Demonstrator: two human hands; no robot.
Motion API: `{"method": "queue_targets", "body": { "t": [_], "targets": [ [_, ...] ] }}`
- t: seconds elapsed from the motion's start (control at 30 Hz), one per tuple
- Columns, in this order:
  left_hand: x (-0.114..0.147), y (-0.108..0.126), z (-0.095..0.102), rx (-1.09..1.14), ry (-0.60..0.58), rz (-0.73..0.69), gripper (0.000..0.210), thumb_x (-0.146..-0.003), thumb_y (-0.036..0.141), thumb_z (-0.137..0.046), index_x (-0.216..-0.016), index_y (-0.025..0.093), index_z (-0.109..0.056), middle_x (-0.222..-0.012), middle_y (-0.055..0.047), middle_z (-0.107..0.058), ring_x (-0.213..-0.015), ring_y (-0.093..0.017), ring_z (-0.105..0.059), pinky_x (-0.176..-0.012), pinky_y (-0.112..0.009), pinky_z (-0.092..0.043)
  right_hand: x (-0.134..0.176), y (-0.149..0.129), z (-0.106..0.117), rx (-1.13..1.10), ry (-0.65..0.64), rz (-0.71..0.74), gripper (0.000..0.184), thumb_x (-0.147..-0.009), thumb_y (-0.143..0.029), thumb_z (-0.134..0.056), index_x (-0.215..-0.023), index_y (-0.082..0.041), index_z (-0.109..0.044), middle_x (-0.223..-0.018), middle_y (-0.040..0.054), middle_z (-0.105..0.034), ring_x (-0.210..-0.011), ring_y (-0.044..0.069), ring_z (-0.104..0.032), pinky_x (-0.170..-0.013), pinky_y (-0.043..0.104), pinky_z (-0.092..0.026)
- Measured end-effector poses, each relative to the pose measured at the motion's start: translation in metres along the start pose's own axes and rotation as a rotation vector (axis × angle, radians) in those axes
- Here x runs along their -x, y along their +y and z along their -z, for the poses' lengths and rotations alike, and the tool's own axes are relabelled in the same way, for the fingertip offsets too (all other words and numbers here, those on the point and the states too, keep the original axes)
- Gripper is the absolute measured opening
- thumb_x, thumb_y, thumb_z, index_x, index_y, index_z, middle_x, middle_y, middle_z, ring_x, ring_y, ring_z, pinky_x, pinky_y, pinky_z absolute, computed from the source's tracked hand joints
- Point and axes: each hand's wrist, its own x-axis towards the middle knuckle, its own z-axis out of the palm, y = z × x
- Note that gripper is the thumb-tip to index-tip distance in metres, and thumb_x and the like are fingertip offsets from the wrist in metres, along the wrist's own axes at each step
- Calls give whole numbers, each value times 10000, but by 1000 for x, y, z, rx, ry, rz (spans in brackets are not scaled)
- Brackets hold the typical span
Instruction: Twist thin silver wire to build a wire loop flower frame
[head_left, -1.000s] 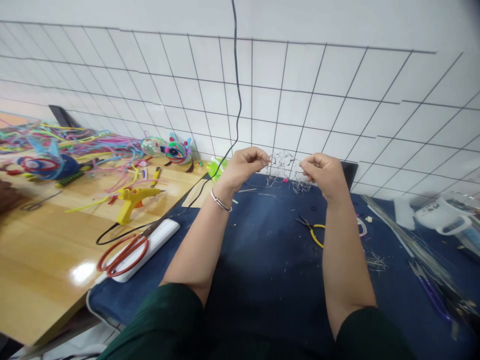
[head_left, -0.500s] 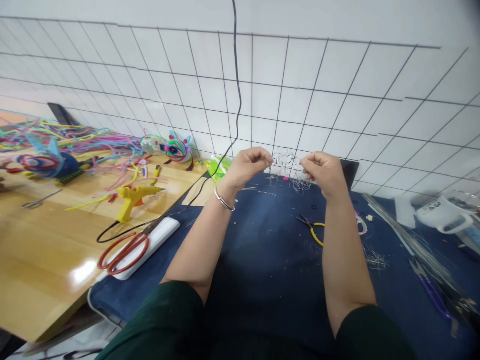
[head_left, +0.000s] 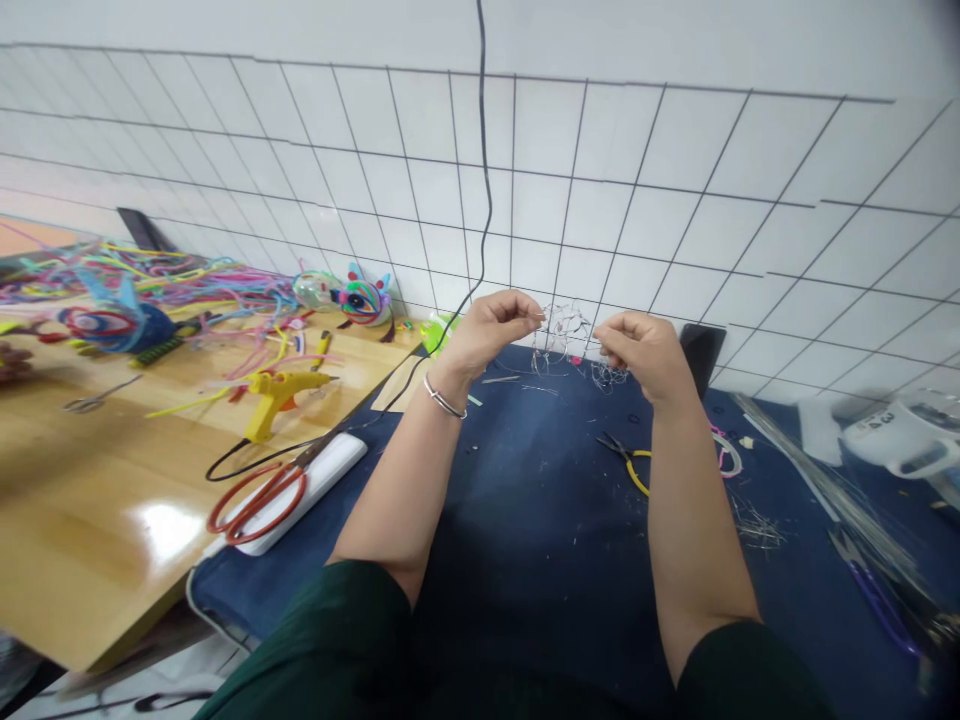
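beyond the yellow-handled pliers (head_left: pixel 629 457) and a little to their left, we hold up a thin silvery wire tangle (head_left: pixel 566 325): our left hand (head_left: pixel 493 332) pinches its left edge and our right hand (head_left: pixel 645 352) its right edge, though the finest strands are too blurred to follow. well left of the pliers, we have red-handled scissors (head_left: pixel 297 466) resting on a white power strip (head_left: pixel 341 462); right of the pliers lie purple-handled cutters (head_left: pixel 879 602).
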Motion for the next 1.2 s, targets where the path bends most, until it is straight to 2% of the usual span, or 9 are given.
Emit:
{"method": "queue_targets", "body": {
  "t": [0.4,0.57,0.67,0.77,0.87,1.0,1.2],
  "targets": [
    [3,12,0,-105,-12,21,78,-716,142,-637,-782,182,-648,-733,-9,-573,-663,-84,-507,-615,-247,-400,-3,4,-2,19,-56,-47,183,-767,-343,-595,-727,-168,-629,-635,12,-610,-503,74,-511,-472,215,-386],
    [8,24,1,-278,-3,-9,91,-719,122,-602,-767,181,-653,-696,-8,-570,-638,-93,-481,-582,-251,-363,-1,1,-4,23,-71,-40,177,-771,-336,-601,-726,-168,-627,-639,13,-605,-508,76,-509,-477,220,-391],
    [10,28,0,-398,76,-43,121,-713,100,-570,-752,178,-653,-652,2,-547,-592,-87,-433,-555,-251,-327,1,-3,-5,36,-131,-20,178,-766,-343,-612,-745,-171,-648,-647,12,-604,-531,86,-520,-495,231,-407],
    [11,31,-1,-433,128,-72,142,-702,83,-557,-743,178,-654,-600,14,-508,-560,-84,-403,-544,-252,-310,2,-5,-8,44,-254,-17,197,-752,-356,-631,-810,-174,-682,-724,31,-647,-607,111,-558,-548,252,-444],
    [10,30,-1,-392,137,-67,156,-696,74,-568,-761,184,-658,-612,11,-518,-565,-87,-416,-548,-254,-323,2,-5,-14,13,-336,-25,227,-736,-344,-651,-890,-183,-691,-816,47,-675,-702,138,-589,-612,277,-473],
    [5,22,-3,-184,145,-30,144,-719,99,-576,-812,189,-640,-664,4,-543,-602,-88,-480,-574,-247,-383,3,-5,-22,-61,-266,10,242,-725,-333,-665,-916,-183,-681,-844,48,-664,-733,142,-585,-656,295,-483],
    [-1,4,-10,91,196,94,114,-732,164,-602,-841,190,-620,-677,19,-538,-583,-61,-507,-552,-206,-411,9,-14,-24,-115,-203,74,251,-747,-334,-650,-953,-192,-673,-787,23,-622,-687,122,-547,-634,283,-463]
  ]
}}
